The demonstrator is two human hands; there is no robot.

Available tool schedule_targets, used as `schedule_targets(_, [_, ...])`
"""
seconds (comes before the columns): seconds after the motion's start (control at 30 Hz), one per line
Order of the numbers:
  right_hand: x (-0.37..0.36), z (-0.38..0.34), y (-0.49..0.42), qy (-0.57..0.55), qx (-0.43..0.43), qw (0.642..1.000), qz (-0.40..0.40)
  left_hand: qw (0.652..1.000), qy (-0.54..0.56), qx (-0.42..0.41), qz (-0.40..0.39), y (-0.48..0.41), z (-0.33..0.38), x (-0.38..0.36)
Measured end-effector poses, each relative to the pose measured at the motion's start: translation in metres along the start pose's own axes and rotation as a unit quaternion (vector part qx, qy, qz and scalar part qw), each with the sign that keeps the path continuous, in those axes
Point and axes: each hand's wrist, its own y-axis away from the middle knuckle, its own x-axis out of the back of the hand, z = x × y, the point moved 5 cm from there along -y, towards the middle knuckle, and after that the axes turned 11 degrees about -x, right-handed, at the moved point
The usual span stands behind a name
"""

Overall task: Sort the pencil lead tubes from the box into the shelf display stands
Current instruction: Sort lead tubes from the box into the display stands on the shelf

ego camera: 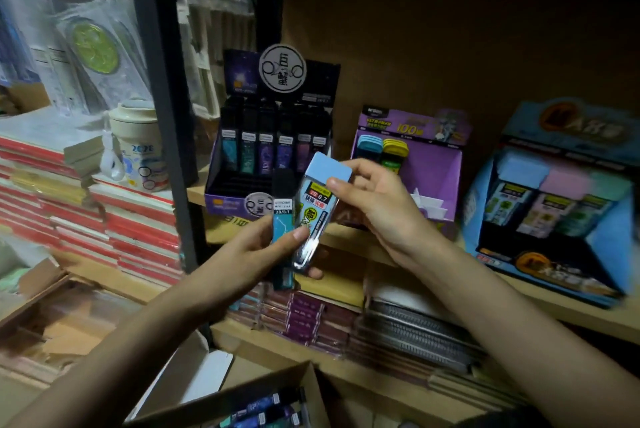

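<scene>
Two light slick tubes, pinch mid-body: left hand [256,247] holds slim teal-black plastic tube [282,232], right hand [377,206] grips clear blue-capped tube [313,209].

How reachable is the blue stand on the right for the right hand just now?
Probably yes: nothing stands between the right hand and the blue stand, though its fingers pinch the blue-capped tube.

We noted the clear tube [313,216] was glossy see-through plastic under a smooth, matt blue cap [329,168]; the slim tube [282,230] was dark plastic with a shiny printed label. The purple display stand [441,182] looked like printed card with a slight sheen, the shelf board [571,317] like pale smooth wood, the box [242,391] like matt brown cardboard.
</scene>
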Motion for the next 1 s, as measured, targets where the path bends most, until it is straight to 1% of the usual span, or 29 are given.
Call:
schedule_targets(0.07, [0.026, -0.009, 0.010, -0.002, 0.017, 0.999, 0.040, 0.999, -0.013, -0.033, 0.005, -0.007, 0.003, -0.016])
schedule_targets(0.13, [0.058, -0.020, 0.020, -0.001, 0.033, 0.996, 0.086, 0.997, -0.007, -0.066, 0.028, -0.012, 0.005, -0.031])
schedule_targets(0.23, [0.108, -0.040, 0.041, 0.017, 0.087, 0.983, 0.158, 0.993, -0.007, -0.098, 0.060, -0.016, 0.001, -0.046])
schedule_targets(0.43, [0.188, -0.042, 0.076, 0.078, 0.150, 0.939, 0.299, 0.988, -0.046, -0.119, 0.088, -0.022, -0.008, -0.050])
schedule_targets(0.5, [0.206, -0.041, 0.085, 0.135, 0.163, 0.918, 0.334, 0.987, -0.055, -0.126, 0.087, -0.024, -0.011, -0.053])
schedule_targets(0.63, [0.224, -0.039, 0.090, 0.233, 0.167, 0.893, 0.346, 0.985, -0.060, -0.134, 0.094, -0.026, -0.017, -0.060])
schedule_targets(0.73, [0.235, -0.043, 0.096, 0.265, 0.171, 0.881, 0.353, 0.984, -0.060, -0.135, 0.103, -0.027, -0.019, -0.064])
schedule_targets(0.83, [0.241, -0.042, 0.096, 0.300, 0.156, 0.879, 0.337, 0.982, -0.061, -0.141, 0.107, -0.028, -0.020, -0.066])
schedule_targets(1.0, [0.227, -0.032, 0.085, 0.319, 0.146, 0.892, 0.283, 0.980, -0.083, -0.139, 0.119, -0.028, -0.025, -0.064])
